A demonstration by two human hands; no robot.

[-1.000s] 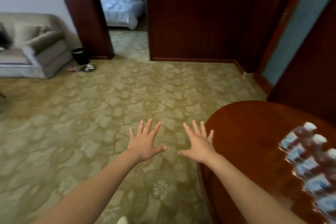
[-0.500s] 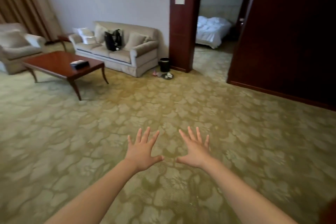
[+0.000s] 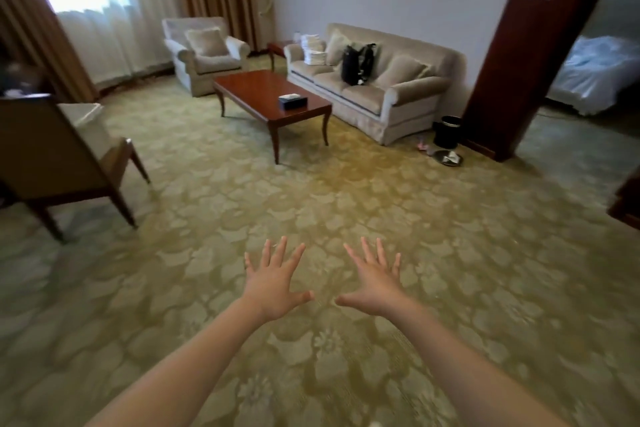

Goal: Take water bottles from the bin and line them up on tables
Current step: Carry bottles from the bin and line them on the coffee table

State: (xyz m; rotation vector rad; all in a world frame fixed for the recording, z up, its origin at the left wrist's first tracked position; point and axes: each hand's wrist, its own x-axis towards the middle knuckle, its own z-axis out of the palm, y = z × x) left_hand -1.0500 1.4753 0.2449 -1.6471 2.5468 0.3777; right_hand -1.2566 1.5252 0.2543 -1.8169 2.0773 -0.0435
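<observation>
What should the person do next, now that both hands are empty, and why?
Probably turn to find the bin and pick up a bottle. The left hand and right hand are spread open and hold nothing, no bottle shows in this view, and the coffee table ahead has bare room beside a dark box.

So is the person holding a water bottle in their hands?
No, the left hand and right hand are both spread open above the patterned yellow-green carpet, holding nothing.

L grip [image 3: 273,284] flat, fingers splayed, palm down | R grip [image 3: 375,284] same | both arms outstretched, holding nothing
</observation>
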